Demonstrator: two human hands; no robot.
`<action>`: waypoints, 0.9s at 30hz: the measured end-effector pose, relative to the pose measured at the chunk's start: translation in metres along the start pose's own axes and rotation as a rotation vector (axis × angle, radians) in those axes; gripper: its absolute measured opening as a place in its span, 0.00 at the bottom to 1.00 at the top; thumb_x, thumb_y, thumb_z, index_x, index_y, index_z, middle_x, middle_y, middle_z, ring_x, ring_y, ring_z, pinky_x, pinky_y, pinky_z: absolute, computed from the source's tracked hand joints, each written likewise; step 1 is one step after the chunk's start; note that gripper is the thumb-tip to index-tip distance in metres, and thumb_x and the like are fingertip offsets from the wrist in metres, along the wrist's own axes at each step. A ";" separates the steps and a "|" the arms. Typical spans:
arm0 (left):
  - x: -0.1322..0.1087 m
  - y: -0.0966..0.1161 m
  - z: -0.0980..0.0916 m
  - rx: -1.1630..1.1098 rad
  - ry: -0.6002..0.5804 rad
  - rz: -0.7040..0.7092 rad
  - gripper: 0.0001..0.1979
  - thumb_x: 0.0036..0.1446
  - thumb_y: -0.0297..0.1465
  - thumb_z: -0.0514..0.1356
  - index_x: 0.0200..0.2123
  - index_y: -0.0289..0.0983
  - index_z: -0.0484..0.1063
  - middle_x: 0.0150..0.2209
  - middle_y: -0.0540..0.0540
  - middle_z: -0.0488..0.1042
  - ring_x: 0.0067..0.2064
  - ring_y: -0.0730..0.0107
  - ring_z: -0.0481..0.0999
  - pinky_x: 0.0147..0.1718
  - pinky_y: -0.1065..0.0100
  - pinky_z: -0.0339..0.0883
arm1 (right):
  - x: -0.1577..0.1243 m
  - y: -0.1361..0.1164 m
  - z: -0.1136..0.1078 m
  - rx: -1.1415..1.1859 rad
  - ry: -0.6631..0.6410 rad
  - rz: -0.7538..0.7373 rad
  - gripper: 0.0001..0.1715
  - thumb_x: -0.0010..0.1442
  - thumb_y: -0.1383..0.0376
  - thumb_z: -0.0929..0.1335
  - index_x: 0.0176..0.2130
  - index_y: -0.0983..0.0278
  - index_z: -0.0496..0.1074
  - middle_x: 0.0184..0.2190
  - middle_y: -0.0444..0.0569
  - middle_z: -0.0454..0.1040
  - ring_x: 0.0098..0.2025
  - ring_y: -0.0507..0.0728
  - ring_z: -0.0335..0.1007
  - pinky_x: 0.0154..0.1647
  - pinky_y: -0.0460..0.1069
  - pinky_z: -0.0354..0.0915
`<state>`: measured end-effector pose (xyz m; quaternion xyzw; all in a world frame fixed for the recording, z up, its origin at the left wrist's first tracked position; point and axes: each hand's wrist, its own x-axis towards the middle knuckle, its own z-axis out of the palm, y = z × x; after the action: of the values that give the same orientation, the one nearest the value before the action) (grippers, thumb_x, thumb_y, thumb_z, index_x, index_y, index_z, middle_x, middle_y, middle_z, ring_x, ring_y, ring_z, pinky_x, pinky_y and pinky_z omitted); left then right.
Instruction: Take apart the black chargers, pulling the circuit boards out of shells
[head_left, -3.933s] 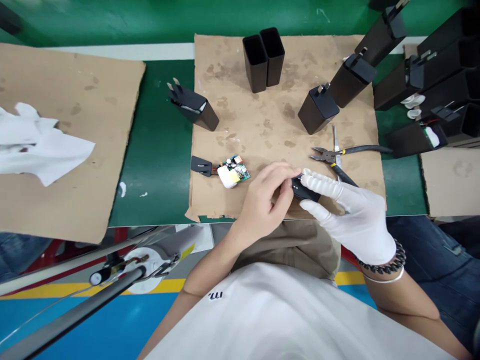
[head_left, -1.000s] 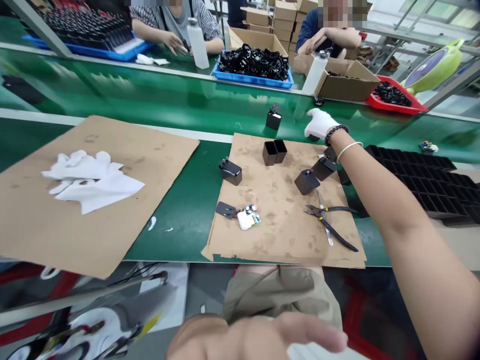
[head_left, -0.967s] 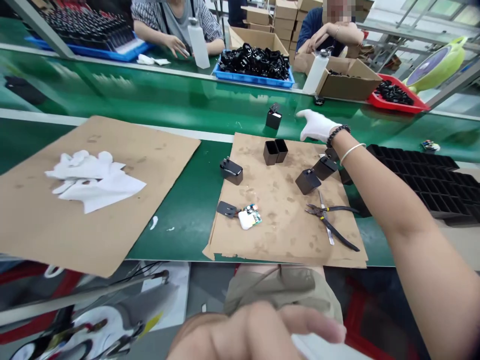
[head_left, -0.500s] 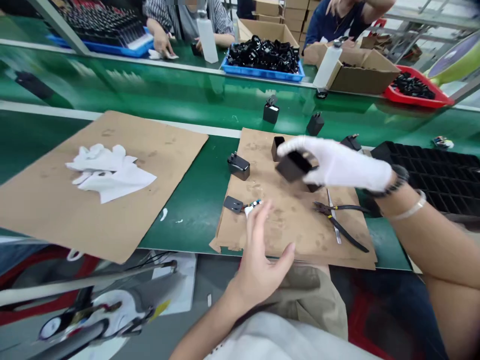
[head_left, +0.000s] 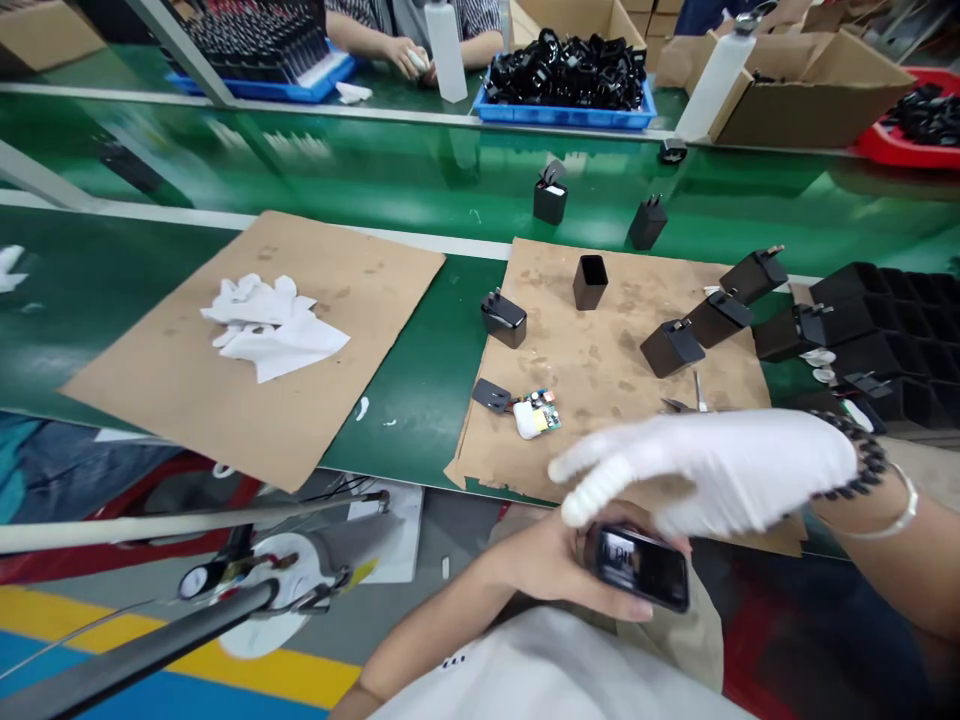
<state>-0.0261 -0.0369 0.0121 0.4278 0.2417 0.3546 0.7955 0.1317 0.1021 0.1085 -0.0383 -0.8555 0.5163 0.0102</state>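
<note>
Bare, my left hand (head_left: 555, 565) is wrapped round a glossy black case (head_left: 646, 567) near my lap. Above the case my right hand (head_left: 697, 470), in a white glove, is spread with nothing gripped. On the brown cardboard (head_left: 570, 350) lies a small circuit board (head_left: 546, 408) wired to a black plug plate (head_left: 491, 396). An open-topped black case (head_left: 590, 282) stands behind it, and a black adapter (head_left: 504, 318) lies at the left edge. Several black adapters (head_left: 672, 348) sit at the right. Pliers and a metal tool (head_left: 700, 392) are mostly hidden by the glove.
White gloves (head_left: 277, 325) lie on another cardboard sheet (head_left: 187, 400) at left. Two adapters (head_left: 550, 198) stand on the green strip behind. Black trays (head_left: 900, 340) are at right. Across the bench are a blue tray (head_left: 566, 116), bottles (head_left: 446, 55) and a person's hands (head_left: 411, 60).
My left hand has closed round a black case. My right hand has come down from the cardboard's back and opened. The view has shifted, uncovering the circuit board and the adapters at right.
</note>
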 end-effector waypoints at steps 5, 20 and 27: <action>0.000 -0.008 0.010 -0.164 -0.040 -0.090 0.38 0.46 0.53 0.75 0.56 0.39 0.78 0.55 0.38 0.80 0.59 0.45 0.78 0.61 0.49 0.69 | 0.046 0.028 0.018 -0.558 0.162 0.156 0.15 0.64 0.69 0.70 0.50 0.61 0.80 0.65 0.59 0.69 0.66 0.67 0.65 0.63 0.64 0.65; -0.004 -0.002 0.003 0.021 0.068 -0.048 0.38 0.55 0.54 0.69 0.63 0.40 0.71 0.62 0.40 0.74 0.67 0.44 0.68 0.67 0.50 0.58 | 0.010 0.045 0.017 1.240 0.472 0.243 0.23 0.66 0.56 0.72 0.59 0.55 0.71 0.47 0.45 0.77 0.48 0.54 0.79 0.50 0.51 0.78; 0.001 -0.008 0.002 -0.069 0.100 -0.127 0.42 0.50 0.56 0.71 0.61 0.37 0.70 0.59 0.38 0.75 0.63 0.46 0.71 0.62 0.54 0.63 | -0.003 0.030 0.040 1.488 0.699 0.149 0.16 0.65 0.59 0.72 0.52 0.54 0.71 0.43 0.42 0.77 0.47 0.51 0.78 0.45 0.45 0.77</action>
<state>-0.0212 -0.0403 0.0069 0.3656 0.2954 0.3326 0.8176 0.1343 0.0808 0.0633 -0.2365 -0.2324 0.9056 0.2644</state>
